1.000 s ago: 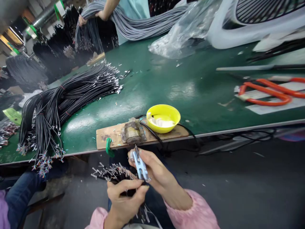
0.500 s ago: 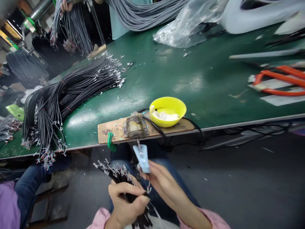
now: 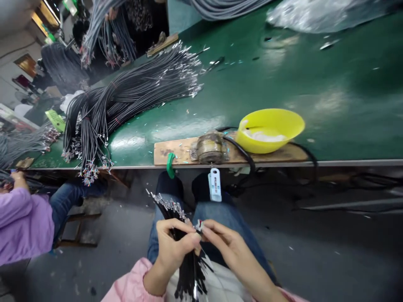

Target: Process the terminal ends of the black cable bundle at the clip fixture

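My left hand [image 3: 176, 243] is closed around a bundle of black cables [image 3: 189, 272] over my lap. Its thumb and forefinger pinch one cable near the end. At that end my right hand [image 3: 223, 243] holds the small coloured wire ends [image 3: 199, 225] between thumb and fingertips. Pale stripped tips [image 3: 166, 203] stick out of the bundle's upper end. A light blue clip [image 3: 215, 185] hangs just ahead of my hands, from the shaft of a small taped motor [image 3: 210, 147] at the table edge; neither hand touches it.
The motor sits on a wooden board [image 3: 163, 154], with a green clamp [image 3: 170, 165] at its left. A yellow bowl [image 3: 270, 130] with white material stands right of it. More black cables [image 3: 135, 92] lie on the green table [image 3: 239, 79]. A person in purple [image 3: 28, 218] sits at left.
My right hand has let go of the blue clip and moved down to the wire ends by my left hand. The clip now hangs from the motor. The view has turned left.
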### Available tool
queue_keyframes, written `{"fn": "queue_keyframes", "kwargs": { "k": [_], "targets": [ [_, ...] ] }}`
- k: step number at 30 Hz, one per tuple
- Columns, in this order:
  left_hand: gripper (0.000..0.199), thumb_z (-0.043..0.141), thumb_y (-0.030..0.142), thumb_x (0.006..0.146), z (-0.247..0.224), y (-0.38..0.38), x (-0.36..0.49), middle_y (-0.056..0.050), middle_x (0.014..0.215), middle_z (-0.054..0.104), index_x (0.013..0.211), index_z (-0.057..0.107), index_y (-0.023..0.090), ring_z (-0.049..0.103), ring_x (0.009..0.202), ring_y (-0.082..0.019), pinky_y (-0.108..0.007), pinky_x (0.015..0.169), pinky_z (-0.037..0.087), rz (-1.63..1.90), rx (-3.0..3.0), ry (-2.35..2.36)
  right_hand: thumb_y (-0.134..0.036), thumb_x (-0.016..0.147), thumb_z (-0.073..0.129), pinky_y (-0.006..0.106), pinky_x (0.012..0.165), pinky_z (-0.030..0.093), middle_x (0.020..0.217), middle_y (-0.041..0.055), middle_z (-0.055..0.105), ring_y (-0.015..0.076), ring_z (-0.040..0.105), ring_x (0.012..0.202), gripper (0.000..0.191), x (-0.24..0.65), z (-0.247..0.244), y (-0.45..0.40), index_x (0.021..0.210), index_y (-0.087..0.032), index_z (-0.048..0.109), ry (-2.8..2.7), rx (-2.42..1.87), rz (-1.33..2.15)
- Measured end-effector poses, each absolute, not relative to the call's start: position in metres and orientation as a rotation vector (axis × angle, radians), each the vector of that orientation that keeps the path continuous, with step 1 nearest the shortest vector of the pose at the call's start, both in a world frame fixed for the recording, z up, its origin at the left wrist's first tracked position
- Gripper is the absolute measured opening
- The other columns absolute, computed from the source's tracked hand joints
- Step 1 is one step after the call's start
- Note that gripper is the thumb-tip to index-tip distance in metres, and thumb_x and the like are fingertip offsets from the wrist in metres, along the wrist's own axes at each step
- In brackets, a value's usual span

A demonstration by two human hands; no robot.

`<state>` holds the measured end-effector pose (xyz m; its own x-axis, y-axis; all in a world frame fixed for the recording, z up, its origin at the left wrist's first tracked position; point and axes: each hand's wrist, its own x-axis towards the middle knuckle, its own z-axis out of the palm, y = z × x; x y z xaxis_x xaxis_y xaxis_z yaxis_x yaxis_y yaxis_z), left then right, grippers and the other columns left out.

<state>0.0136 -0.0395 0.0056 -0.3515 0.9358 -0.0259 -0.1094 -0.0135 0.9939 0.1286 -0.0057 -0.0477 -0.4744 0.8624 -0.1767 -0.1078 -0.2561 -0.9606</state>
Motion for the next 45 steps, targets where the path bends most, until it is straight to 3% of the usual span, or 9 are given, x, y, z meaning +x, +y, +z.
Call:
{"fn": "queue_keyframes", "kwargs": {
  "k": [7,10,15,16,19,22,30,36,45],
  "targets": [
    [0.052,0.080,0.051,0.049,-0.002,-0.037,-0.001,0.006,0.041,0.044,0.044,0.042,0.016,0.039,0.026,-0.003,-0.017,0.030,0.029,1.532,0.685,0.944,-0.067,0.076,0.045,0.033,0.076,0.049,0.071,0.0055,0.069,0.0223,0.061,0.071,0.053,0.109,-0.044,-0.025,0.064,-0.021,0.068,-1.466,-0.748,2.071],
    [0.059,0.080,0.056,0.041,-0.003,-0.034,-0.011,0.008,0.041,0.039,0.040,0.037,0.017,0.033,0.023,-0.001,-0.016,0.027,0.024,1.587,0.619,0.915,-0.074,0.069,0.048,0.037,0.083,0.047,0.081,0.0086,0.072,0.0267,0.062,0.084,0.058,0.101,-0.051,-0.035,0.068,-0.021,0.072,-1.325,-0.864,2.157],
    [0.048,0.077,0.042,0.050,0.008,-0.024,-0.037,0.006,0.048,0.038,0.042,0.038,0.015,0.030,0.031,0.000,-0.011,0.027,0.023,1.768,0.378,0.854,-0.070,0.055,0.065,0.038,0.079,0.049,0.099,0.0099,0.071,0.0283,0.061,0.095,0.056,0.088,-0.057,-0.042,0.083,-0.022,0.072,-0.896,-1.131,2.298],
    [0.040,0.076,0.033,0.050,0.011,-0.023,-0.044,0.006,0.050,0.038,0.044,0.041,0.015,0.030,0.033,0.001,-0.009,0.028,0.024,1.831,0.192,0.800,-0.068,0.054,0.067,0.036,0.076,0.049,0.096,0.0092,0.071,0.0271,0.062,0.091,0.055,0.084,-0.054,-0.041,0.082,-0.022,0.071,-0.858,-1.103,2.325],
    [0.026,0.063,0.030,0.062,0.013,-0.022,-0.061,0.005,0.056,0.037,0.050,0.046,0.016,0.033,0.037,0.001,-0.005,0.032,0.030,1.907,-0.234,0.695,-0.062,0.059,0.070,0.030,0.065,0.047,0.071,0.0034,0.066,0.0207,0.059,0.071,0.044,0.073,-0.038,-0.036,0.071,-0.019,0.067,-0.952,-0.942,2.332],
    [0.025,0.056,0.028,0.072,0.011,-0.027,-0.072,0.004,0.059,0.037,0.052,0.047,0.015,0.036,0.039,0.001,-0.005,0.035,0.035,1.897,-0.354,0.720,-0.062,0.070,0.061,0.025,0.052,0.039,0.055,-0.0026,0.050,0.0131,0.045,0.054,0.045,0.062,-0.025,-0.031,0.059,-0.018,0.056,-1.145,-0.761,2.324],
    [0.032,0.051,0.026,0.080,0.013,-0.031,-0.078,0.003,0.057,0.039,0.050,0.048,0.015,0.040,0.041,-0.002,-0.008,0.038,0.039,1.858,-0.531,0.718,-0.065,0.076,0.048,0.025,0.049,0.036,0.052,-0.0029,0.043,0.0128,0.041,0.050,0.051,0.062,-0.019,-0.028,0.053,-0.020,0.047,-1.481,-0.739,2.105],
    [0.032,0.050,0.026,0.082,0.016,-0.025,-0.077,0.003,0.056,0.040,0.052,0.048,0.015,0.040,0.041,-0.002,-0.007,0.038,0.040,1.817,-0.583,0.692,-0.052,0.078,0.052,0.024,0.047,0.040,0.052,-0.0016,0.049,0.0135,0.046,0.048,0.039,0.068,-0.018,-0.018,0.058,-0.019,0.055,-1.546,-0.848,1.955],
    [0.024,0.051,0.021,0.082,0.016,-0.024,-0.073,0.004,0.056,0.040,0.059,0.048,0.015,0.043,0.043,-0.001,-0.003,0.043,0.041,1.793,-0.587,0.633,-0.047,0.079,0.054,0.025,0.050,0.043,0.054,0.0002,0.054,0.0151,0.050,0.051,0.034,0.067,-0.013,-0.010,0.060,-0.020,0.058,-1.602,-0.853,1.845]
  ]
}}
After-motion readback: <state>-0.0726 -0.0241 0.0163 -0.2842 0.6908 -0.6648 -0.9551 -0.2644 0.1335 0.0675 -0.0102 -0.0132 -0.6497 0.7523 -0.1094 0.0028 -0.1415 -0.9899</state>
